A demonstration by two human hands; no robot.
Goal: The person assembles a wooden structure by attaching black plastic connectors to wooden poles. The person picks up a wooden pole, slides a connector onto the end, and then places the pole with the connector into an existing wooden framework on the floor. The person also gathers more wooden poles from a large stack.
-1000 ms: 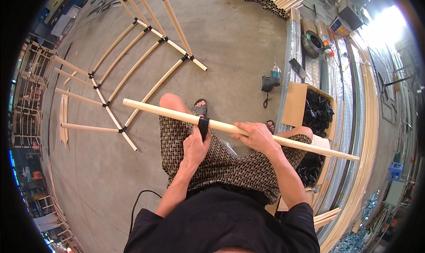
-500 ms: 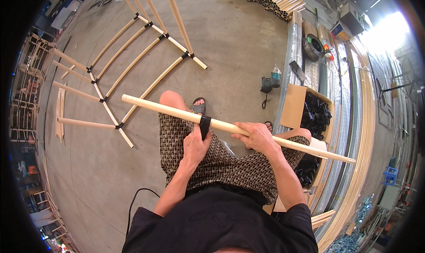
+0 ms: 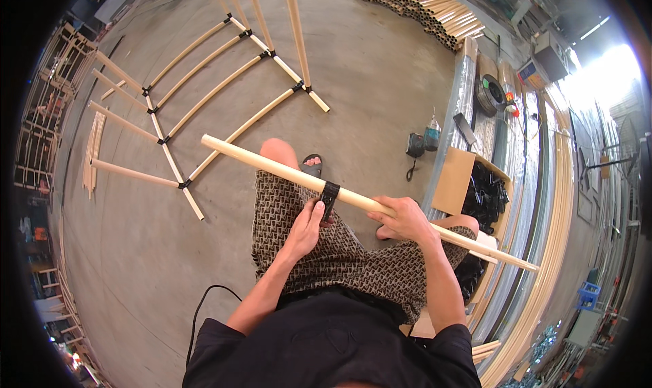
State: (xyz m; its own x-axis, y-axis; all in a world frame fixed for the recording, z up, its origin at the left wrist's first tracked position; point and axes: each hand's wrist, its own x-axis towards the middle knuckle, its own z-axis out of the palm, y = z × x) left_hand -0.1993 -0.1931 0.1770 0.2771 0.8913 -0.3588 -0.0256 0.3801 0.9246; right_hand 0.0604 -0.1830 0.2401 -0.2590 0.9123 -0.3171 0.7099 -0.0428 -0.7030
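A long cream-coloured pipe (image 3: 272,165) lies aslant across my lap, its left end farther from me and its right end over the materials at my right. My right hand (image 3: 409,222) is wrapped round it to the right of its middle. Around the pipe sits a black pipe joint (image 3: 329,194), which my left hand (image 3: 303,233) grips from below, thumb on its near side. Part of the joint and the left fingertips are hidden behind the thumb and the pipe.
A frame of cream pipes (image 3: 248,126) with black joints and upright posts stands ahead on the left. A cordless drill (image 3: 431,137) stands on the right, near a cardboard box (image 3: 453,175) of black joints. Stacked pipes (image 3: 435,18) lie far ahead. Long bars (image 3: 550,205) run along the right.
The black joint has turned on the pipe, and my left thumb now presses its near side. The view has shifted slightly; my right hand keeps its hold.
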